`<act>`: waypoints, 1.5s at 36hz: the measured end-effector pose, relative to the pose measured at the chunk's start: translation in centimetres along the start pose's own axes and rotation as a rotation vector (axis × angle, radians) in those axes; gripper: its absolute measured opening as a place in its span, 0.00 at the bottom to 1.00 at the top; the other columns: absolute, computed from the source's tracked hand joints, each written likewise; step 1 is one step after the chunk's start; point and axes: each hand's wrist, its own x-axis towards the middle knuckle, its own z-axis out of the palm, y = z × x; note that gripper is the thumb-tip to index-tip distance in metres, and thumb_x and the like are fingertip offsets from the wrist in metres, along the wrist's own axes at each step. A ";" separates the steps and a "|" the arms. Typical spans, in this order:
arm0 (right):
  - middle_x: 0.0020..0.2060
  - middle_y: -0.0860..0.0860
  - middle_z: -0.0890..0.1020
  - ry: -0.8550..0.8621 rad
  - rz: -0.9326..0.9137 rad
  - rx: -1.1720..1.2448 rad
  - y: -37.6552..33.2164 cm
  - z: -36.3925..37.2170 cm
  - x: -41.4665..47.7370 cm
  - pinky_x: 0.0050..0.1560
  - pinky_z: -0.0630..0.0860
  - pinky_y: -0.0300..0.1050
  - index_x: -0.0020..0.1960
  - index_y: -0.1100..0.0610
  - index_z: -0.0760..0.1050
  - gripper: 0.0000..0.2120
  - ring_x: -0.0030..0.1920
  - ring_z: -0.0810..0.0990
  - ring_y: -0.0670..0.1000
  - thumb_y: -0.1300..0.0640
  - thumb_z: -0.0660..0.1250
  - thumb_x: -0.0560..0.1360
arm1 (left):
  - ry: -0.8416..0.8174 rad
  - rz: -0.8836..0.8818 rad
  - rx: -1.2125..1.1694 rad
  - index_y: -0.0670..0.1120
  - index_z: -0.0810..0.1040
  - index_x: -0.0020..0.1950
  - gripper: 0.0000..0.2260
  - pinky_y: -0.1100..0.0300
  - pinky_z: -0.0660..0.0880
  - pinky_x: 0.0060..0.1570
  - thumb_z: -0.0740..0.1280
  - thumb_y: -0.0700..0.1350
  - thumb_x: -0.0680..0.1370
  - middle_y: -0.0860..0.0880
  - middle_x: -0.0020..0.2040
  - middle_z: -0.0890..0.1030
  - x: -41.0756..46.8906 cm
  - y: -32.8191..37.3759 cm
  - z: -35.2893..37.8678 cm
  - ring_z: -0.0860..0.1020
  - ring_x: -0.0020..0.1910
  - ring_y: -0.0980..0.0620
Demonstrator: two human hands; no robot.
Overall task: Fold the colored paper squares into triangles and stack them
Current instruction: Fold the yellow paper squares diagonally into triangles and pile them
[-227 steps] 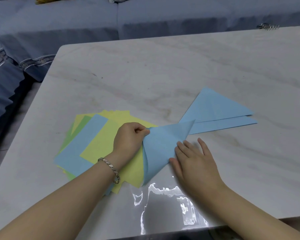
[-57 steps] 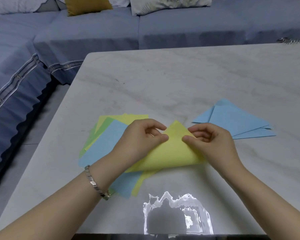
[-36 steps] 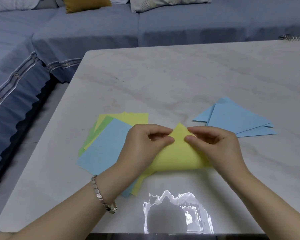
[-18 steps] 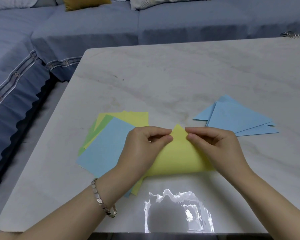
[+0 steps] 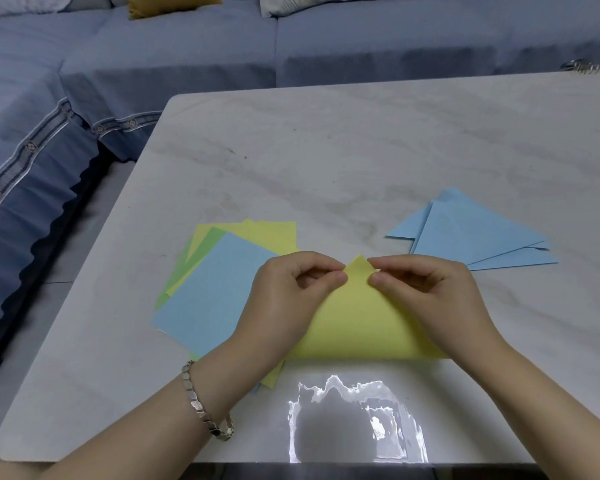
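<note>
Pinching the yellow paper (image 5: 361, 323) near its top corner, your left hand (image 5: 284, 306) and right hand (image 5: 433, 299) curl their fingers (image 5: 336, 277) around it, folded over on the table (image 5: 326, 150) between unfolded squares (image 5: 208, 299) and blue triangles (image 5: 471, 237).

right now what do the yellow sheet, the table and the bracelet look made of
The yellow sheet: thin matte paper; it curves softly, with no gloss.
The table: polished marble or a marble-look slab; pale, grey veins, mirror-like glare near the front edge.
The bracelet: probably metal; silvery links catching light.
</note>
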 end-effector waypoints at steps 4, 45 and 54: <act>0.30 0.35 0.81 0.011 0.004 0.009 -0.1 0.0 -0.1 0.37 0.69 0.23 0.36 0.42 0.79 0.16 0.33 0.77 0.34 0.64 0.73 0.67 | 0.012 -0.003 0.019 0.61 0.81 0.38 0.13 0.77 0.70 0.40 0.72 0.40 0.71 0.62 0.36 0.82 -0.2 0.0 0.1 0.78 0.38 0.62; 0.34 0.35 0.82 -0.127 -0.055 -0.126 -0.4 -1.1 1.5 0.41 0.70 0.25 0.37 0.43 0.80 0.13 0.38 0.78 0.35 0.62 0.72 0.69 | -0.112 -0.091 -0.039 0.55 0.77 0.44 0.10 0.72 0.73 0.37 0.72 0.41 0.71 0.57 0.31 0.80 1.1 0.1 1.0 0.74 0.29 0.63; 0.39 0.43 0.83 -0.235 -0.129 -0.462 0.3 -1.3 5.5 0.43 0.69 0.28 0.41 0.49 0.82 0.07 0.40 0.78 0.38 0.61 0.71 0.71 | -0.156 -0.205 0.009 0.45 0.79 0.35 0.06 0.63 0.75 0.36 0.73 0.39 0.70 0.49 0.31 0.79 5.2 -0.7 2.0 0.77 0.31 0.55</act>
